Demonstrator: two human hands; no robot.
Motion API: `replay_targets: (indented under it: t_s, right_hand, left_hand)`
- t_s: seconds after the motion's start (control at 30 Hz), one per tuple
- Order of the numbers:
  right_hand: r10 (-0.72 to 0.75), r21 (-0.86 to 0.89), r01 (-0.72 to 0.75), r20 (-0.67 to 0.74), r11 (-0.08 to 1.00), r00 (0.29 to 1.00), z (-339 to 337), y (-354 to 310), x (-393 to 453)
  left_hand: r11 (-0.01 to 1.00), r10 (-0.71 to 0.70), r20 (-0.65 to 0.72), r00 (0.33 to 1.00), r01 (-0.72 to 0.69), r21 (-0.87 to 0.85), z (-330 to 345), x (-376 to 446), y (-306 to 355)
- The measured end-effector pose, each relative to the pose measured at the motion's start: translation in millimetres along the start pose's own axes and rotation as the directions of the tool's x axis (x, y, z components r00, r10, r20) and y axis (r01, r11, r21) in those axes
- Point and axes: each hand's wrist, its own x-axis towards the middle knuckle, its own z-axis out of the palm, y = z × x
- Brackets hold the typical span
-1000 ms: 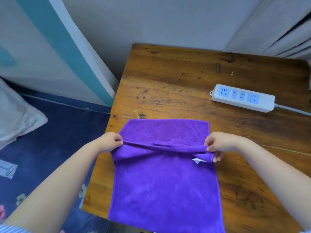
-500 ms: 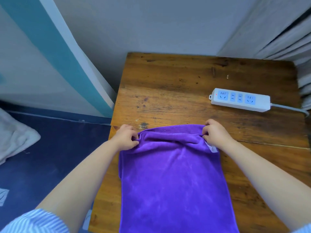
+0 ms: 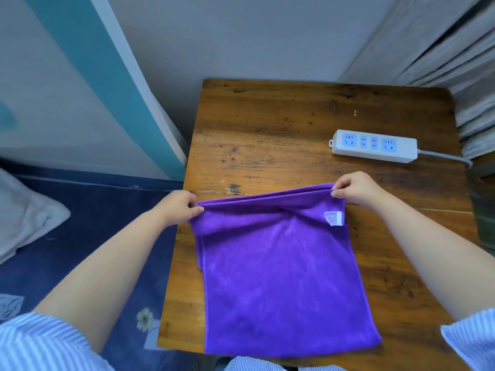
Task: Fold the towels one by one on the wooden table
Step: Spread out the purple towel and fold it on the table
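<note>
A purple towel (image 3: 281, 277) lies on the near half of the wooden table (image 3: 281, 124), folded double, its near edge at the table's front edge. My left hand (image 3: 178, 207) pinches the far left corners. My right hand (image 3: 353, 187) pinches the far right corners. Both hands hold the stacked far edges taut and slightly raised off the wood. A white label (image 3: 333, 218) shows just below the right corner.
A white power strip (image 3: 373, 145) with blue sockets lies on the table's far right, its cable running off the right edge. Curtains (image 3: 455, 62) hang at the right. A dark blue floral bed cover (image 3: 93, 223) and a white pillow (image 3: 24, 215) lie to the left.
The lifted near edge of the towel has travelled away from me and met the far edge, folding it in half. Both hands now hold the stacked edges pulled straight.
</note>
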Motion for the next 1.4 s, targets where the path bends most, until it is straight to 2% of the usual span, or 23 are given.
replay_targets:
  t_s: [0.13,0.3,0.37,0.5,0.57,0.63,0.7,0.83,0.93,1.0,1.23,1.4]
  right_hand:
    - [-0.017,0.014,0.017,-0.037,1.0,0.999,-0.7,-6.1,-9.9]
    - [-0.046,-0.106,0.038,-0.078,0.994,0.996,-4.7,-9.6,-23.3]
    - [-0.059,-0.166,0.047,-0.069,0.985,0.996,-8.6,-11.2,-31.1]
    - [-0.106,-0.336,0.082,-0.056,0.938,0.993,-15.0,-20.1,-46.7]
    - [-0.136,-0.377,0.101,-0.068,0.921,0.988,-22.2,-25.5,-56.1]
    - [-0.166,-0.431,0.117,-0.078,0.895,0.983,-33.0,-31.0,-66.4]
    - [-0.178,-0.547,0.099,-0.093,0.831,0.98,-45.6,-40.5,-78.7]
    - [-0.293,-0.694,0.066,-0.214,0.717,0.932,-73.8,-68.1,-100.1]
    - [-0.358,-0.712,0.053,-0.286,0.701,0.889,-94.8,-87.7,-121.9]
    - [-0.38,-0.701,0.047,-0.328,0.712,0.865,-107.1,-97.3,-135.1]
    - [-0.493,-0.596,0.117,-0.519,0.794,0.698,-154.1,-115.1,-176.2]
    - [-0.46,-0.496,0.15,-0.594,0.856,0.66,-185.4,-109.0,-192.7]
  left_hand:
    - [1.0,-0.002,-0.061,0.998,0.001,-0.011,-6.3,-12.2,-0.3]
    - [0.993,0.003,-0.189,0.982,-0.026,-0.118,-9.1,-23.6,-0.2]
    - [0.99,0.018,-0.191,0.981,-0.044,-0.131,-11.1,-27.9,2.4]
    - [0.991,0.11,-0.091,0.99,-0.101,0.09,-23.7,-34.9,11.4]
    - [0.983,0.119,-0.089,0.989,-0.105,0.152,-34.0,-40.2,14.0]
    - [0.99,0.089,-0.144,0.986,-0.071,0.123,-47.7,-45.0,17.1]
    - [0.995,0.067,-0.262,0.963,-0.045,0.086,-66.0,-50.6,28.1]
    - [0.979,0.19,-0.454,0.871,-0.13,0.16,-107.4,-62.8,65.5]
    - [0.953,0.279,-0.547,0.789,-0.156,0.261,-135.0,-77.3,87.8]
    - [0.95,0.28,-0.608,0.743,-0.124,0.286,-152.9,-88.5,96.1]
    - [0.921,0.358,-0.698,0.62,-0.114,0.372,-207.8,-129.1,117.2]
    - [0.847,0.401,-0.55,0.732,-0.069,0.527,-229.5,-143.9,116.2]
